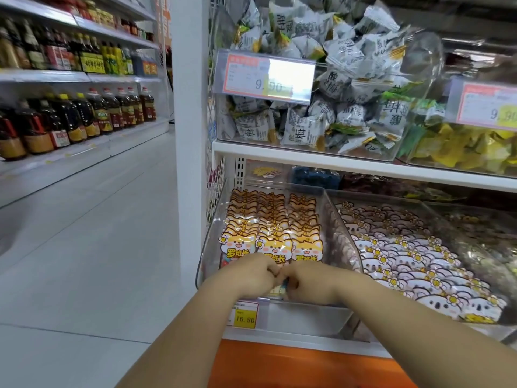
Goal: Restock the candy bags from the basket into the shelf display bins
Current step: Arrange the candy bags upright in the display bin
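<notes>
- Tucking stock into a clear bin (208,233) on the lower shelf, both hands meet at its front edge.
- Left hand (258,271) and right hand (309,281) have curled fingers and touching knuckles. They seem to pinch a candy bag (279,289) whose edge peeks out between them.
- Behind them stand three tight rows of orange cat-faced bags (272,219); the basket is out of view.
- Risk: forcing the bag into so full a row could buckle it or tip its neighbours forward.
- Risk: a loose pinch could drop it over the lip, past the price tag (244,315), onto the floor.
</notes>
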